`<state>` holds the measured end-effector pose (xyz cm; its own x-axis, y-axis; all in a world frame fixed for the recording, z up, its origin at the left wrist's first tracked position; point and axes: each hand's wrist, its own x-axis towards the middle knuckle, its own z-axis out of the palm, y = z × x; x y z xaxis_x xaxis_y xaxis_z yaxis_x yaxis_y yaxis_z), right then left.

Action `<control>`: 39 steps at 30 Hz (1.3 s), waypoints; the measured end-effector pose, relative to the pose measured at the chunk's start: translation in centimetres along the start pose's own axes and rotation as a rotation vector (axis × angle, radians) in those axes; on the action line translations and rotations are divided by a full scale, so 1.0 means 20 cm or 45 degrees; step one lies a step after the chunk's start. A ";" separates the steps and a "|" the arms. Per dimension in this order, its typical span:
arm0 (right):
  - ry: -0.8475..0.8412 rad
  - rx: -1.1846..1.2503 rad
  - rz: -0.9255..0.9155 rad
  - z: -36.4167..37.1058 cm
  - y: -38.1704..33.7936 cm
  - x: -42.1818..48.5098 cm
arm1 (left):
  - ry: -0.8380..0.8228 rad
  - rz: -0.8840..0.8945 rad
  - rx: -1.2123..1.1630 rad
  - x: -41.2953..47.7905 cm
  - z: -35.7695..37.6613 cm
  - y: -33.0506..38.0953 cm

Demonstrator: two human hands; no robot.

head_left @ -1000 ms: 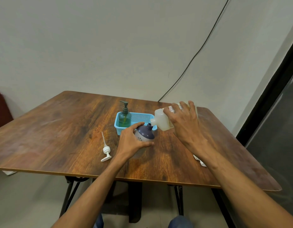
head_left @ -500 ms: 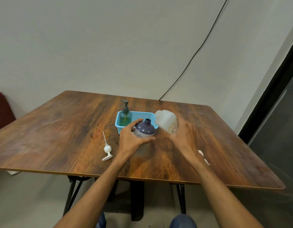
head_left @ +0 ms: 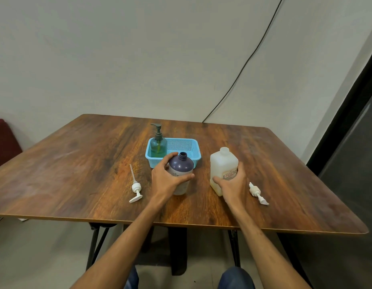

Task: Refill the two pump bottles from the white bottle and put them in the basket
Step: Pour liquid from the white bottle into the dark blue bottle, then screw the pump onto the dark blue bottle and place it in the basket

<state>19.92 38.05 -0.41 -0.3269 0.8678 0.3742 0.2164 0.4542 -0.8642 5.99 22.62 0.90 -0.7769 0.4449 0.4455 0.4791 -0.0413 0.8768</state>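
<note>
Head view shows the left hand (head_left: 167,180) wrapped around the purple bottle (head_left: 180,174), thumb and fingers closed on its shoulder and body, the bottle upright on the table (head_left: 76,163) with its neck open and no pump fitted. The right hand (head_left: 233,184) grasps the lower part of the white bottle (head_left: 222,165), which also stands upright on the table, uncapped, well to the right of the purple one. Neither bottle is tilted, so no liquid is flowing at this moment.

Just behind the purple bottle sits the blue basket (head_left: 187,142); the green pump bottle (head_left: 158,146) stands in its left end with its pump on, so that half of the job looks done. One white pump (head_left: 135,187) lies on the table to the left of the left hand, and a second white pump (head_left: 257,192) lies just beside the right hand.

The step in hand appears to be closing up the purple bottle. To do it well, the left hand should hold the bottle steady and upright while the right lets go of the white bottle and fetches the matching pump. The dip tube needs to go straight down the narrow neck before the collar is turned, and the collar should seat square, not cross-threaded. Which of the two pumps belongs to it cannot be told from here.
</note>
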 end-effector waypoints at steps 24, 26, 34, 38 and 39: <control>0.064 0.002 0.082 0.04 0.10 -0.04 | -0.141 -0.076 -0.033 -0.03 -0.01 -0.04; 0.025 0.035 0.109 0.03 0.11 -0.04 | -0.189 -0.096 -0.031 -0.03 -0.02 -0.04; 0.165 0.198 -0.004 -0.02 0.00 -0.20 | -0.208 -0.071 -0.018 -0.10 -0.26 0.00; 0.432 0.086 -0.291 -0.02 -0.15 -0.37 | -0.151 0.015 0.104 -0.13 -0.53 -0.01; 0.439 0.097 -0.358 0.00 -0.19 -0.41 | -0.144 0.045 0.166 -0.14 -0.58 -0.03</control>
<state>21.70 29.22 -0.09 -0.0350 0.7352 0.6769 0.0905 0.6769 -0.7305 3.09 10.99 1.29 -0.7112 0.5434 0.4460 0.5602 0.0546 0.8266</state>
